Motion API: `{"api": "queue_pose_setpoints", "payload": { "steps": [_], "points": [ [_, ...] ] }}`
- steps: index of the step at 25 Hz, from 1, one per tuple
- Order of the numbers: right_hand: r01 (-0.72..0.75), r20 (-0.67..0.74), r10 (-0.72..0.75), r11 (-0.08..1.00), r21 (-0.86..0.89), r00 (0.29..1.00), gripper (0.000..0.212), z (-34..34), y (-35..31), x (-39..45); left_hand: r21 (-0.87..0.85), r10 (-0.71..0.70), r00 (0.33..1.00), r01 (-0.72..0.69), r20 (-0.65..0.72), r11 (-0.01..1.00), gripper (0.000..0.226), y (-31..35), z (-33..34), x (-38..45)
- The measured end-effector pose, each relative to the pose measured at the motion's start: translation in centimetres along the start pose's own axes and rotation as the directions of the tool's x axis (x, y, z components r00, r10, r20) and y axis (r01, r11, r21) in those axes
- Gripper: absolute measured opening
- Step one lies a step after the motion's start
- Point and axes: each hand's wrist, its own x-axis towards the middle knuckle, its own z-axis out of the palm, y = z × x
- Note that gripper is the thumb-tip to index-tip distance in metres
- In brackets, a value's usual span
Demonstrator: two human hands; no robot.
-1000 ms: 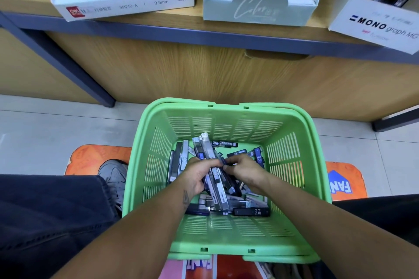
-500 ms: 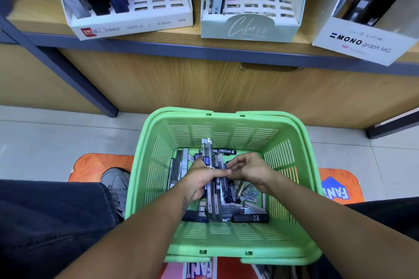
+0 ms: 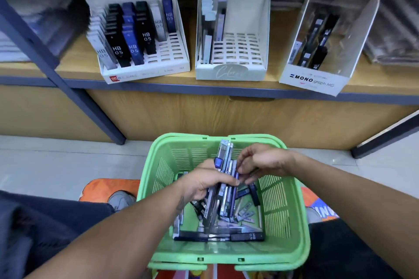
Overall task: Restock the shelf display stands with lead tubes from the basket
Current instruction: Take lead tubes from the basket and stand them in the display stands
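I am looking down at the wooden shelf (image 3: 260, 88), where three display stands are sitting side by side near its front edge: the left stand (image 3: 145, 68) is holding rows of HB tubes on its left half, the middle stand (image 3: 231, 61) is filled only along its left side, and the clear right stand (image 3: 322, 70) is carrying just a few, so each is offering open slots. Below, the green basket (image 3: 292, 222) is standing on the floor just in front of the shelf, between my knees, with open floor to either side. My left hand (image 3: 201, 183) is gripping a bundle of lead tubes (image 3: 223, 179) upright above the basket, ends pointing toward the shelf, probably to carry many at once. My right hand (image 3: 263, 161) is pinching the bundle's edge with curled fingertips, seemingly squaring it. More loose tubes (image 3: 244, 213) are lying on the basket floor.
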Motion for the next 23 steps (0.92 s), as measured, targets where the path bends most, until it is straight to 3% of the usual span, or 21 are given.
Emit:
{"api": "queue_pose_setpoints", "payload": {
  "steps": [5, 9, 16, 23],
  "points": [
    [0.074, 0.19, -0.054, 0.992, -0.098, 0.98, 0.053, -1.7, -5.3, -6.2, 0.032, 0.134, 0.99, -0.133, -0.052, 0.991, 0.043, 6.1, 1.1, -3.6],
    [0.201, 0.094, -0.192, 0.976, -0.089, 0.977, 0.064, -0.4, -9.0, -9.8, 0.014, 0.262, 0.954, -0.263, -0.143, 0.965, 0.021, 11.4, 1.8, -7.3],
    [0.393, 0.007, -0.395, 0.915, 0.09, 0.919, 0.06, 2.2, -14.5, -12.1, 0.025, 0.379, 0.862, -0.395, -0.337, 0.918, 0.019, 17.8, 0.8, -13.3],
    [0.583, -0.093, -0.582, 0.812, -0.023, 0.808, 0.048, 3.7, -21.3, -11.8, 0.052, 0.469, 0.758, -0.503, -0.454, 0.863, 0.033, 22.9, -3.7, -16.3]
  ]
}}
